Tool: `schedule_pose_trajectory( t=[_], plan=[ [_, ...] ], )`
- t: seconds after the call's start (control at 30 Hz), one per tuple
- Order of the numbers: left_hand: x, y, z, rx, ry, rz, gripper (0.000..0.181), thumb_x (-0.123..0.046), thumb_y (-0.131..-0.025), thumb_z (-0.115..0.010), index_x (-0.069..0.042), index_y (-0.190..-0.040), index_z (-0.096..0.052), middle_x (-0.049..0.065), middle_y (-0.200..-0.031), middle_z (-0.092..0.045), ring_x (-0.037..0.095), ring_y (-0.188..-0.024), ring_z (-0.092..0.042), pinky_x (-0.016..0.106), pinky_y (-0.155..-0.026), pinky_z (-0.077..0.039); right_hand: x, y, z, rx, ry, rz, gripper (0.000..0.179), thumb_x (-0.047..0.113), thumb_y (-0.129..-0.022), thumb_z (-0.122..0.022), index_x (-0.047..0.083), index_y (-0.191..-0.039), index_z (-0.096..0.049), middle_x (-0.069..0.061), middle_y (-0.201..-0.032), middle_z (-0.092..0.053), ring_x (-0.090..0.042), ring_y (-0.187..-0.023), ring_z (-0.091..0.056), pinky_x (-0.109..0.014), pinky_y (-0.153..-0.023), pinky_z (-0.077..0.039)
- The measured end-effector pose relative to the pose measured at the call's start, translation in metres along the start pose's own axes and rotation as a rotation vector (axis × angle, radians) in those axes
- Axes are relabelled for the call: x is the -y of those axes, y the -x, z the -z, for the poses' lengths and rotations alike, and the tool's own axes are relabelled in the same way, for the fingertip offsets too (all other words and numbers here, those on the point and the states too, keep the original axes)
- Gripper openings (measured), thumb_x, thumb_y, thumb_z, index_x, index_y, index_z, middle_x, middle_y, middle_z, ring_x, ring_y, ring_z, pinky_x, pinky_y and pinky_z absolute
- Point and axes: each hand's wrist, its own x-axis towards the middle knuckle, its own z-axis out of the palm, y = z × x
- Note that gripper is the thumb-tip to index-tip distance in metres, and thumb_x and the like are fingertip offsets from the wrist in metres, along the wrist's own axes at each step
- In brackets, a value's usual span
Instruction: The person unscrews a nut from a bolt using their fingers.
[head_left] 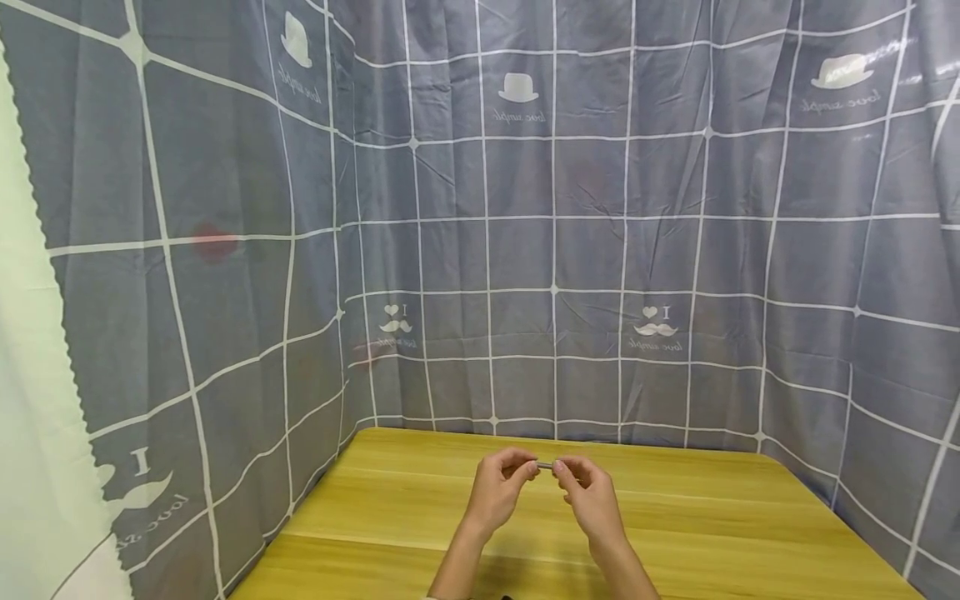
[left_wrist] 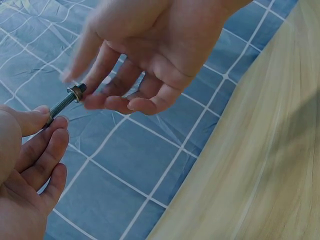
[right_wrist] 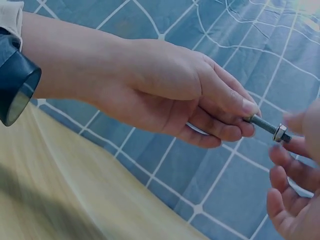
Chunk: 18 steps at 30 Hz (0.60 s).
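A threaded metal bolt [head_left: 545,465] is held above the bench [head_left: 375,533], its long axis laid crosswise between the hands. One end is pinched between thumb and fingers of the left hand [head_left: 491,496]; the other, ringed near its tip by a shiny nut [right_wrist: 280,133], is pointed at the right hand [head_left: 596,500], whose thumb and loosely bent fingers are parted around it, blurred, with no grip seen; light contact cannot be ruled out. The shank is slim and ridged, the bench smooth and wood-grained, the grey cloth [head_left: 592,250] behind creased and white-gridded.
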Motion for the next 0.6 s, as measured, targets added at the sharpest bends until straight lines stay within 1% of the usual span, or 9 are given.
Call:
schedule_pose_trajectory(
  t=[0.1,0.17,0.23,0.3,0.37,0.47,0.53,0.57,0.6],
  plan=[
    [0.0006,0.0005,0.0,-0.009,-0.012,-0.008,0.01,0.004,-0.099,-0.065,0.01,-0.104,-0.072,0.018,-0.093,-0.072,0.036,-0.084,-0.069,0.027,-0.076,-0.054,-0.0003,0.0008,0.0001,0.005,0.004,0.001,0.025,0.013,-0.103,-0.067,-0.004,-0.121,-0.066,-0.014,-0.117,-0.068,-0.025,-0.102,-0.061,-0.04,-0.087,-0.05],
    [0.0013,0.0006,0.0001,-0.007,-0.009,-0.015,0.011,0.003,-0.099,-0.065,0.009,-0.105,-0.072,0.018,-0.093,-0.072,0.035,-0.084,-0.069,0.027,-0.076,-0.054,-0.0005,0.0012,0.0005,0.013,-0.002,0.006,0.029,0.011,-0.101,-0.069,-0.003,-0.127,-0.064,-0.017,-0.125,-0.065,-0.027,-0.106,-0.061,-0.042,-0.09,-0.05],
    [0.0018,0.0004,0.0003,-0.002,0.005,-0.019,0.011,0.001,-0.1,-0.065,0.008,-0.106,-0.073,0.016,-0.094,-0.072,0.034,-0.085,-0.069,0.027,-0.076,-0.055,-0.0007,0.0012,0.0009,0.012,-0.007,0.002,0.036,0.014,-0.101,-0.07,-0.002,-0.133,-0.061,-0.018,-0.131,-0.062,-0.029,-0.109,-0.062,-0.045,-0.091,-0.051],
    [0.0022,0.0004,0.0006,0.002,0.021,-0.017,0.012,-0.001,-0.1,-0.066,0.006,-0.106,-0.073,0.015,-0.095,-0.072,0.033,-0.086,-0.07,0.028,-0.077,-0.055,-0.0009,0.0009,0.0012,0.009,0.0,-0.008,0.04,0.02,-0.103,-0.069,-0.002,-0.135,-0.06,-0.018,-0.129,-0.063,-0.029,-0.107,-0.061,-0.047,-0.091,-0.052],
    [0.0024,0.0005,0.001,0.002,0.036,-0.012,0.012,-0.002,-0.1,-0.066,0.005,-0.106,-0.073,0.014,-0.095,-0.073,0.032,-0.086,-0.07,0.028,-0.077,-0.055,-0.0012,0.0004,0.001,0.004,0.006,-0.019,0.037,0.022,-0.104,-0.066,-0.003,-0.131,-0.063,-0.016,-0.122,-0.066,-0.026,-0.104,-0.061,-0.045,-0.089,-0.052],
    [0.0028,0.0009,0.0016,-0.002,0.049,-0.001,0.011,-0.001,-0.1,-0.067,0.005,-0.106,-0.073,0.014,-0.095,-0.073,0.033,-0.086,-0.07,0.028,-0.077,-0.055,-0.0014,-0.0004,0.0,-0.001,0.009,-0.01,0.027,0.017,-0.104,-0.066,-0.004,-0.122,-0.068,-0.013,-0.114,-0.07,-0.023,-0.1,-0.061,-0.04,-0.085,-0.05],
    [0.0019,0.0007,0.0018,-0.005,0.037,0.003,0.011,0.001,-0.1,-0.066,0.007,-0.106,-0.072,0.015,-0.095,-0.072,0.036,-0.086,-0.069,0.027,-0.077,-0.055,-0.0012,-0.0008,-0.0009,0.002,-0.005,0.008,0.025,0.013,-0.102,-0.069,-0.002,-0.122,-0.068,-0.014,-0.117,-0.069,-0.023,-0.101,-0.062,-0.038,-0.084,-0.049],
    [-0.0025,0.0015,0.0021,-0.005,0.034,-0.003,0.012,0.001,-0.1,-0.065,0.008,-0.106,-0.072,0.016,-0.095,-0.072,0.038,-0.086,-0.069,0.027,-0.077,-0.055,-0.0004,-0.0006,-0.0012,0.007,-0.011,0.011,0.029,0.013,-0.101,-0.07,-0.001,-0.126,-0.066,-0.016,-0.122,-0.068,-0.024,-0.102,-0.063,-0.038,-0.084,-0.049],
    [-0.0033,0.0014,0.0021,-0.005,0.026,-0.004,0.012,0.002,-0.1,-0.064,0.009,-0.106,-0.072,0.017,-0.095,-0.072,0.039,-0.086,-0.069,0.027,-0.077,-0.055,-0.0001,-0.0006,-0.0013,0.007,-0.017,0.009,0.034,0.015,-0.1,-0.071,-0.001,-0.129,-0.064,-0.017,-0.125,-0.066,-0.025,-0.104,-0.064,-0.04,-0.084,-0.05]
  ],
)
